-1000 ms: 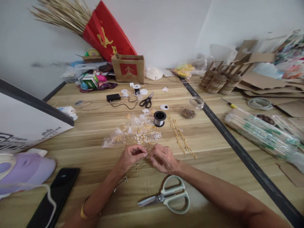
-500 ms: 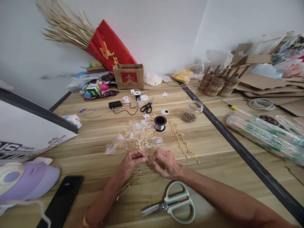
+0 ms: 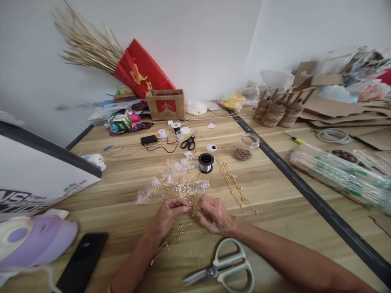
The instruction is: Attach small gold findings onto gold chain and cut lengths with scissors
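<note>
My left hand [image 3: 171, 213] and my right hand [image 3: 215, 215] nearly meet over the table, each in a pinch with thumb and forefinger together. Whatever the fingertips hold is too small to make out. From the gap between them, a gold beaded chain [image 3: 175, 235] trails down to the left, past my left wrist. Just beyond the fingers lies a scatter of small gold and clear beads and findings [image 3: 185, 187], some in little plastic bags [image 3: 148, 194]. A black spool of thin wire [image 3: 205, 163] stands behind these. Another gold chain [image 3: 233, 183] lies to the right.
Green-handled scissors [image 3: 224, 268] lie below my right hand. A phone [image 3: 82, 260] and a purple-and-white object [image 3: 39, 242] are at left. Farther back are black scissors [image 3: 188, 142], a jar of beads [image 3: 243, 153] and a paper bag [image 3: 166, 106]. Wrapped sticks [image 3: 336, 173] lie at right.
The whole scene sits slightly lower in the picture, as the head view has tilted a little. Both hands keep their pinched pose, close together over the same spot.
</note>
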`<state>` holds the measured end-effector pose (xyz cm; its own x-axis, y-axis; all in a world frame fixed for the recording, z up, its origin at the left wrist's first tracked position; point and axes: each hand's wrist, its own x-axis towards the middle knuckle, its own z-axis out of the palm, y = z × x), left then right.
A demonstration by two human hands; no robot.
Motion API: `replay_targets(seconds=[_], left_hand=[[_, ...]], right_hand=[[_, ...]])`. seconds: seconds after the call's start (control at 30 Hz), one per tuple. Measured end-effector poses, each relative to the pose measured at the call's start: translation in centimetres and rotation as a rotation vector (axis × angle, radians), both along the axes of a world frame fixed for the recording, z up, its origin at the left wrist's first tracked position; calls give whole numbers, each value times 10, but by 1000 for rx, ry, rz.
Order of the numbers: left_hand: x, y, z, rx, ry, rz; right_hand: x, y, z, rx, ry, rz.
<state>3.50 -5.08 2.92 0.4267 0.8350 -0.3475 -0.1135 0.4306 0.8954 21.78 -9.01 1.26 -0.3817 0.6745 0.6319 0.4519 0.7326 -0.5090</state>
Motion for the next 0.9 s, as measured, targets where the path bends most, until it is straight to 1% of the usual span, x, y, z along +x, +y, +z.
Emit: replay_targets(seconds=[0.3,0.63,0.77,0.9], left_hand=[[1,0,-3,-23,-42,18],[0,0,-1,-14,-68,-25],[-1,1,2,-40,-113,-26],[-3,1,1,-61,-185,-33]], right_hand=[[0,0,-3,-20,5,8],[0,0,-2,-27,2,17],[0,0,-2,-30,-3,6],[0,0,0,-24,-5,0]])
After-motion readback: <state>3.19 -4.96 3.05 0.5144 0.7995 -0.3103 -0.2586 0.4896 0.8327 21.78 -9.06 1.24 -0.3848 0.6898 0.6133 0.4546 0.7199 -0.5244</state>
